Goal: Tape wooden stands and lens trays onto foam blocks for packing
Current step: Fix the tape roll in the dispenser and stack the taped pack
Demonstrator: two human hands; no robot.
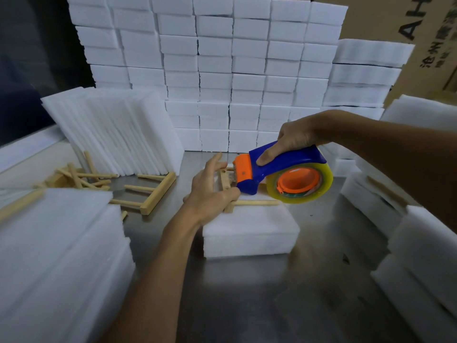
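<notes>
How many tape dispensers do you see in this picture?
1. The tape dispenser is in the right hand, above the foam block at the table's centre. Others may be hidden behind the foam stacks.

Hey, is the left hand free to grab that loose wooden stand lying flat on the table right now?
Probably not yet: the left hand is holding a wooden stand on the foam block. The loose stand lies uncovered just to its left.
</notes>
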